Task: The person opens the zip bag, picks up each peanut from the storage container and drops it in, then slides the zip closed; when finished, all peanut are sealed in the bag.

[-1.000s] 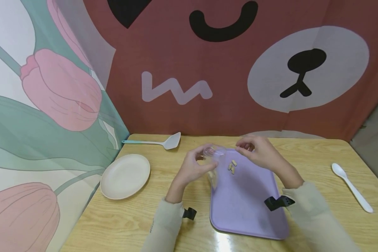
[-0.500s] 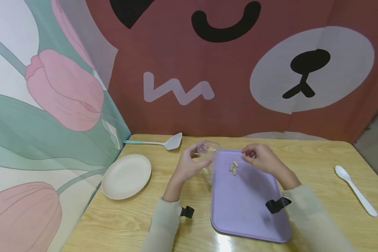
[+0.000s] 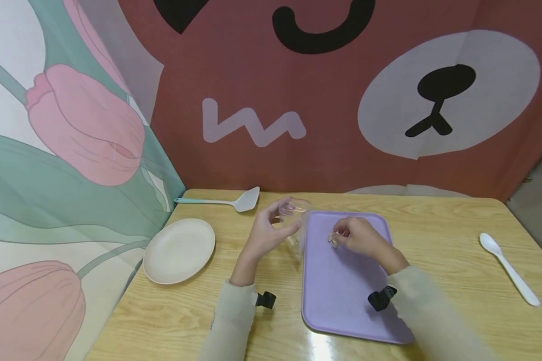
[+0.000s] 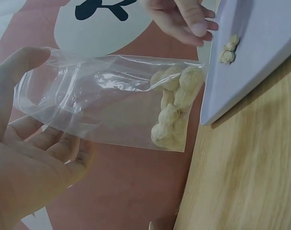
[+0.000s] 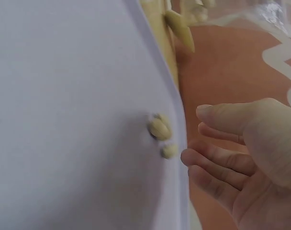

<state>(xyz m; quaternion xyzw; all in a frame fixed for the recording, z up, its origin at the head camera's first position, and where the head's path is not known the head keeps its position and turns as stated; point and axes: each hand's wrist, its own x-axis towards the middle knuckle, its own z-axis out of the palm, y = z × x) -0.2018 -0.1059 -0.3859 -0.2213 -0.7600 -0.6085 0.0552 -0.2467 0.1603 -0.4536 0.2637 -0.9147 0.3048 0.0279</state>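
So, the left hand [image 3: 267,235] grips one clear bag [image 4: 107,103] of peanuts [image 4: 169,117], left of one purple tray [image 3: 343,306]; the right hand [image 3: 362,238], fingers parted, is beside at least two loose peanuts [image 5: 159,128] on its far left. Also: one plate [image 3: 179,250] left, one spoon [image 3: 508,268] right.

A tray [image 3: 339,306] lies on a table [image 3: 171,321] between a plate [image 3: 179,252], left, and a spoon [image 3: 509,269], right; a spatula [image 3: 246,201] lies behind the plate. Peanuts [image 4: 229,50] sit toward the tray's far left corner, near the right hand [image 3: 362,239]. Beside its left edge, the left hand [image 3: 270,233] holds a bag [image 4: 117,98] of others.
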